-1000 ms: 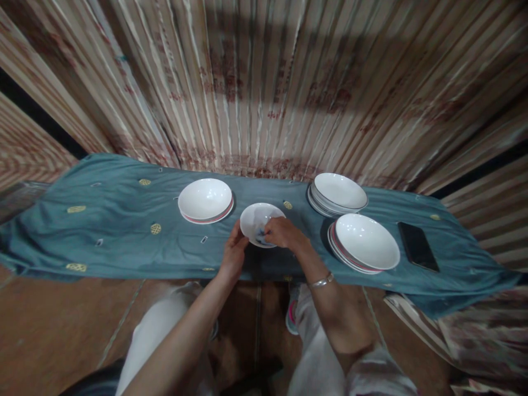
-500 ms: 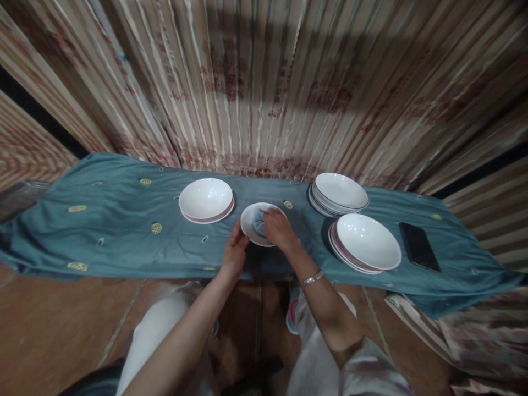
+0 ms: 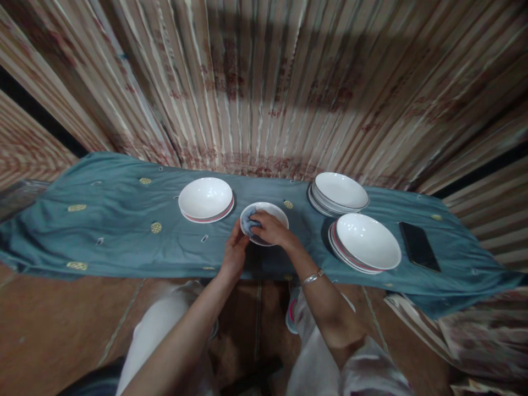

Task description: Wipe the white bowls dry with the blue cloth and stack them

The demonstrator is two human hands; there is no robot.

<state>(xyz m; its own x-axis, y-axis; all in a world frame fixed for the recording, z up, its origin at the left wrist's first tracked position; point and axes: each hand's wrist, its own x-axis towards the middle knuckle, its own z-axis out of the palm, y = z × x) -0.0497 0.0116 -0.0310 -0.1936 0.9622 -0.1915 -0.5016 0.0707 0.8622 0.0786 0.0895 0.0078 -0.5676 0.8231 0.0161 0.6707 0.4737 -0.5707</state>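
Bowl (image 3: 275, 212), small, white and round, is held near the front edge of the tabletop (image 3: 124, 242), its left rim grasped by the left hand (image 3: 236, 248). Blue cloth (image 3: 248, 222) is gripped in the fingers of the right hand (image 3: 269, 227), reached across from the right and placed against the inner left wall, nearer the left hand's thumb than the far right rim.

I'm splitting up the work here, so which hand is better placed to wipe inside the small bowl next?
Probably the right hand: it rests on the blue cloth inside the small bowl. The left hand holds the bowl's left side, so it looks better placed to steady it.
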